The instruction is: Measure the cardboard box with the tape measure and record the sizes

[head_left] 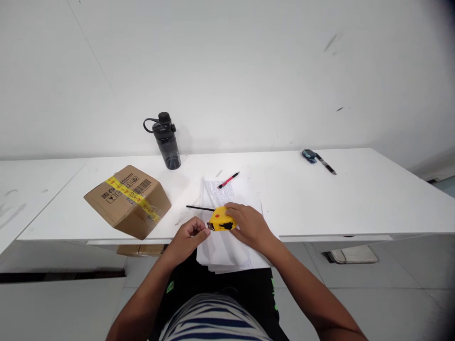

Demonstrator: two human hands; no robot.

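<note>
A yellow tape measure [221, 220] with black and red marks sits over sheets of white paper [227, 246] at the near edge of the white table [320, 199]. My right hand [250, 226] is wrapped round its right side. My left hand [190, 234] pinches the tape's tip at the case's left end, fingers closed. A thin black stick [199, 207] lies on the table just behind the tape measure.
A cardboard box [128, 201] with yellow tape overhangs the table's near edge on the left. A dark water bottle [166, 141] stands at the back by the wall. A red pen [228, 180] lies on the paper. A blue-black tool [317, 159] lies at the back right.
</note>
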